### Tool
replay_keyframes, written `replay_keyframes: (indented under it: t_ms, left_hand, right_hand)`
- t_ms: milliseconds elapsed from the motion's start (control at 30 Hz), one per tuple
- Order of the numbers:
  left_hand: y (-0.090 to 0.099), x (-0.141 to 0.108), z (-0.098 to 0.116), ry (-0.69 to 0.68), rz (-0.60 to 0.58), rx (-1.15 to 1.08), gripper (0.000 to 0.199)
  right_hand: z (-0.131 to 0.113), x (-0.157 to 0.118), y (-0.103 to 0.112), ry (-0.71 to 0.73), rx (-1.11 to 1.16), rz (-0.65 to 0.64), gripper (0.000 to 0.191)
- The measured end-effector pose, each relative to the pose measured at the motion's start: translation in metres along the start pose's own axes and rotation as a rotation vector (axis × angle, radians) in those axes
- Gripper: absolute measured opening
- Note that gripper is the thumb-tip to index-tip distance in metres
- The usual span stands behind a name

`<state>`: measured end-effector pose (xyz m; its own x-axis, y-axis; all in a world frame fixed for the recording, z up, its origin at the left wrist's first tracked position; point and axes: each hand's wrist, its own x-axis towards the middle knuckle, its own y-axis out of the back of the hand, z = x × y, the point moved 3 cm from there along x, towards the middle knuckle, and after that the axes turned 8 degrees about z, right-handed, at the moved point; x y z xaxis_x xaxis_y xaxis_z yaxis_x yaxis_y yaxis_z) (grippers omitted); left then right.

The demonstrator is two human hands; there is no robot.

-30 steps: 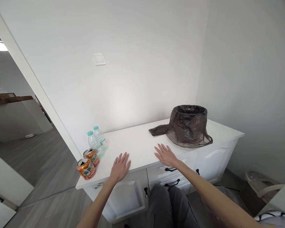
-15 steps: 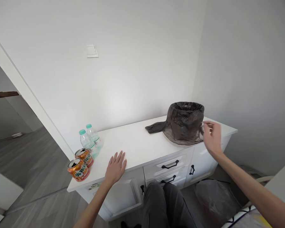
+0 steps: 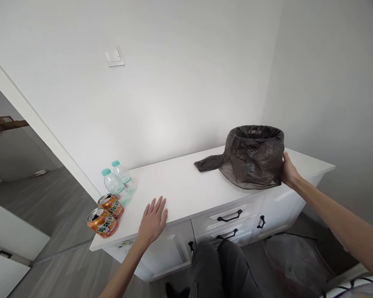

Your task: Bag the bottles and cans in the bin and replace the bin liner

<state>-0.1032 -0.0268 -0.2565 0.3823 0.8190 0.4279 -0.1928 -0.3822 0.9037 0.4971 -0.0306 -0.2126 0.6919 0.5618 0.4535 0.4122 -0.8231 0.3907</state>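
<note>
My left hand (image 3: 153, 221) lies flat on the white cabinet top near its front edge, fingers spread, holding nothing. To its left stand two orange drink cans (image 3: 102, 222) with opened tops, one behind the other. Just behind them are two clear plastic bottles (image 3: 113, 182) with mint-green caps. A round trash bin (image 3: 255, 155) draped in a dark, see-through trash bag stands at the right; a twisted tail of the bag (image 3: 209, 162) lies to its left. My right hand (image 3: 289, 170) cups the bin's right side, thumb up, the other fingers mostly hidden behind it.
The cabinet (image 3: 180, 186) has black handles on its drawers and doors. A wall with a light switch (image 3: 114, 56) rises behind it. A clear plastic bag (image 3: 295, 258) sits on the floor at lower right. A doorway opens at left.
My right hand has moved from just off the bin's right side to rest against it. The view has shifted slightly; my left hand stays flat on the cabinet top.
</note>
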Motion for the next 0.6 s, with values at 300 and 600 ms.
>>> replay_keyframes:
  t_ms: [300, 600]
  left_hand:
    - [-0.001, 0.0, 0.003, -0.035, 0.008, 0.108, 0.058]
    - [0.002, 0.002, 0.004, -0.06, 0.038, 0.136, 0.057]
  right_hand:
    - [0.018, -0.005, -0.03, -0.523, 0.798, -0.108, 0.059]
    - [0.013, -0.033, -0.04, -0.506, 0.858, -0.206, 0.054]
